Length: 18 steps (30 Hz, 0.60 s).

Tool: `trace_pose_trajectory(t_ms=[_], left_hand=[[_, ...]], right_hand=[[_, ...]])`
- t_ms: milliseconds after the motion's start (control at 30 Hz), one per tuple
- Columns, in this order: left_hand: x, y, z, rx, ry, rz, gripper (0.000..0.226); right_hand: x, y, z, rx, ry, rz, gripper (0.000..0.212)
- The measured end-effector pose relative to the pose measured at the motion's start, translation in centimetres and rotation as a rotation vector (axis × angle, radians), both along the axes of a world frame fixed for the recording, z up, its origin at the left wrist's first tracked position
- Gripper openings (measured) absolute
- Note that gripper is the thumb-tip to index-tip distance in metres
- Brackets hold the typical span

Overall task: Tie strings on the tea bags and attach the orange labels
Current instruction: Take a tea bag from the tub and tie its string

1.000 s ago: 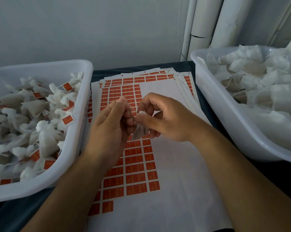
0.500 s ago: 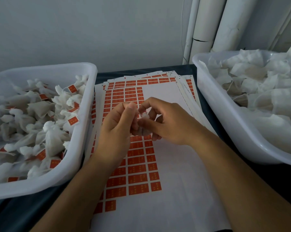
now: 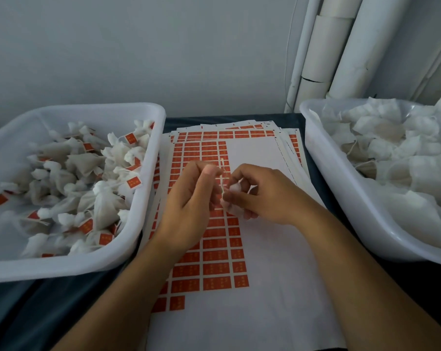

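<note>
Pinching a tea bag [image 3: 231,190] by its gathered neck, the right hand [image 3: 261,196] holds it above the label sheets [image 3: 252,158], body hanging down. The left hand [image 3: 189,206] pinches the string [image 3: 222,177], which runs nearly upright from the neck.

Both forearms reach in from the near edge. The left hand [image 3: 189,201] and right hand [image 3: 261,195] meet at centre, fingers curled, pinching.
</note>
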State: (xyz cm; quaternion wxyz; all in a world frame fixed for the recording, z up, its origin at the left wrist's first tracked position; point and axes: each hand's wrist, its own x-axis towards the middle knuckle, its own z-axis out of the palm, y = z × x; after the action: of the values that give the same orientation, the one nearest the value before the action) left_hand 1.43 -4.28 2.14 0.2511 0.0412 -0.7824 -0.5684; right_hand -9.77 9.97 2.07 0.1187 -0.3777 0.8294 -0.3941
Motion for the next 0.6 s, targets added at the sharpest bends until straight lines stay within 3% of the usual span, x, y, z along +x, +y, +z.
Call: trace_pose_trajectory(t_ms=[133,267,400,500,600], left_hand=[[2.8,-0.8,-0.3,-0.115,-0.005,-0.022,0.023],[6.1,-1.7,-1.0,-0.48,-0.226,-0.093,0.009],[10.1,-2.7,-2.3,-0.7,-0.274,-0.178,0.028],[12.8,-3.3,-2.8,-0.734,-0.291,-0.183,0.046],[14.9,-3.9,-2.7,-0.739,-0.331,-0.157,0.061]], right_hand=[[0.6,0.5,-0.1,0.109,0.011,-0.012,0.033],[2.1,1.1,0.3,0.171,0.063,-0.039,0.058],[4.9,2.2,0.0,0.204,0.097,-0.069,0.061],[7.7,2.7,-0.6,0.182,0.073,-0.059,0.056],[10.7,2.9,-1.3,0.158,0.019,-0.015,0.064]])
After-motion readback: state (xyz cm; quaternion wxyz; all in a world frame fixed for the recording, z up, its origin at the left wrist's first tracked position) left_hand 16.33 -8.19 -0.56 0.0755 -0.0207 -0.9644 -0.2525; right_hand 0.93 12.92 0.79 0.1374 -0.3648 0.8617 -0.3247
